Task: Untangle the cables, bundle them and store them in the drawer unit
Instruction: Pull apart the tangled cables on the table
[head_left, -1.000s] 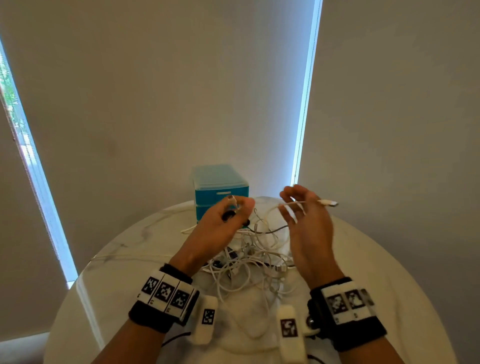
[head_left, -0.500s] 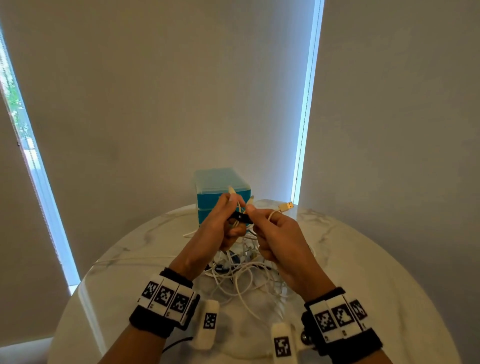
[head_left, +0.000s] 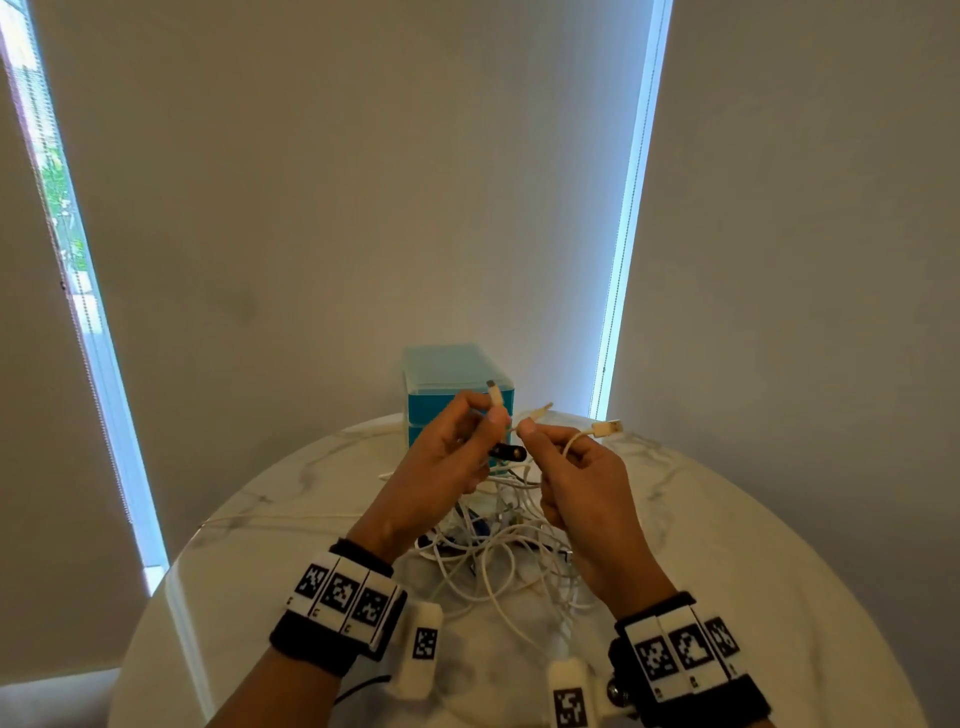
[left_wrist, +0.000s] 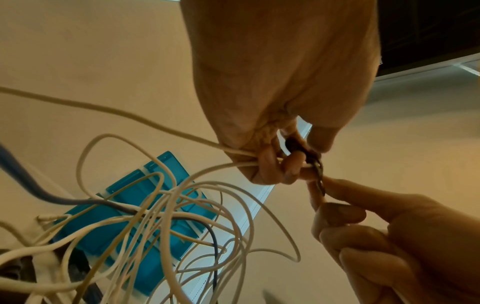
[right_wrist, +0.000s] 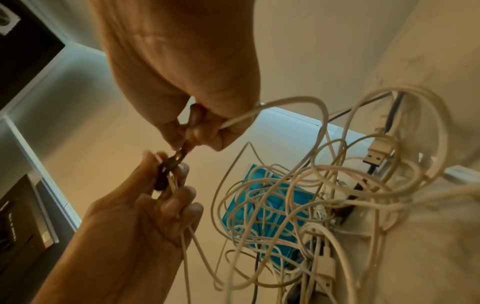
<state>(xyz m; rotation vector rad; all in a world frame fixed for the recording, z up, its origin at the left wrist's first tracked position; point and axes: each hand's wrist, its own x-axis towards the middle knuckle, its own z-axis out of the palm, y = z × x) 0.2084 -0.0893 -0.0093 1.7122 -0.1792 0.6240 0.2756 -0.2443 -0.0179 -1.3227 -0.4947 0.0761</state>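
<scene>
Both hands are raised above a tangle of white cables (head_left: 498, 551) on the round marble table (head_left: 753, 545). My left hand (head_left: 493, 421) grips white cable strands (left_wrist: 233, 153), with one connector (head_left: 496, 397) sticking up. A black strap (left_wrist: 315, 164) hangs from its fingers. My right hand (head_left: 530, 428) pinches the strap's free end (right_wrist: 166, 170) between thumb and forefinger. Its other fingers curl round a white cable that ends in a USB plug (head_left: 608, 428). The teal drawer unit (head_left: 457, 384) stands behind the hands with its drawers closed.
The table's far edge lies close to a wall and roller blinds. A dark blue cable (left_wrist: 39, 191) runs through the pile. Another USB plug (right_wrist: 376, 154) lies among the loops. Bare marble shows left and right of the pile.
My right hand swung in from the right and met the left hand in front of the drawer unit. It now pinches the black strap, and both hands sit slightly higher.
</scene>
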